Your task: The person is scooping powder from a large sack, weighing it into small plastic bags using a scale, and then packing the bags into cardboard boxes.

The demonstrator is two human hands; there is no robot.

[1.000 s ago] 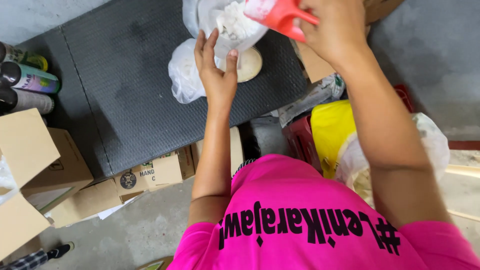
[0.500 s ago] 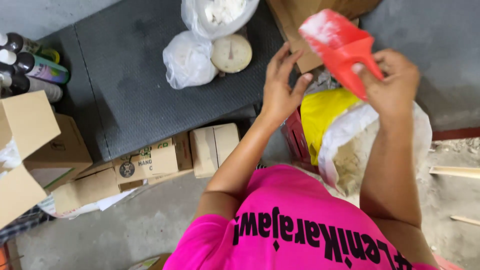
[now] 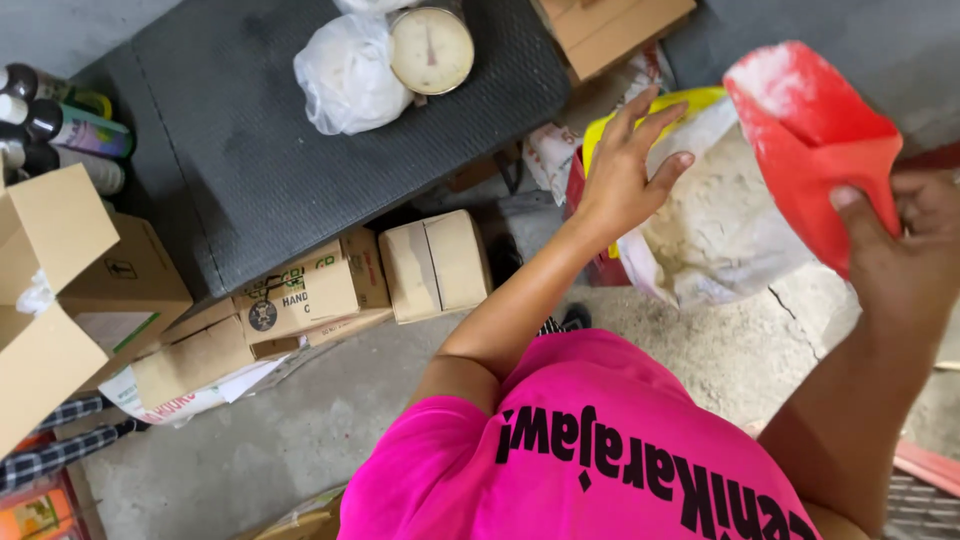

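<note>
While our right hand point(image 3: 905, 265) grips the red scoop point(image 3: 810, 140) by its narrow end, fingers wrapped tight around it, the scoop tilts with its wide, powder-dusted mouth up, just above the open sack of pale powder point(image 3: 715, 225). Our left hand point(image 3: 625, 170) hovers over the sack's near edge with fingers spread and holding nothing. Behind the sack we see a yellow bag point(image 3: 690, 100). Farther out, on the dark mat point(image 3: 250, 170), sit a tied white plastic bag point(image 3: 345, 75) and a round dial scale point(image 3: 430, 48), touching each other. Below the mat's edge lie several cardboard boxes point(image 3: 435, 265), and spray cans point(image 3: 60, 125) stand at the far left.
</note>
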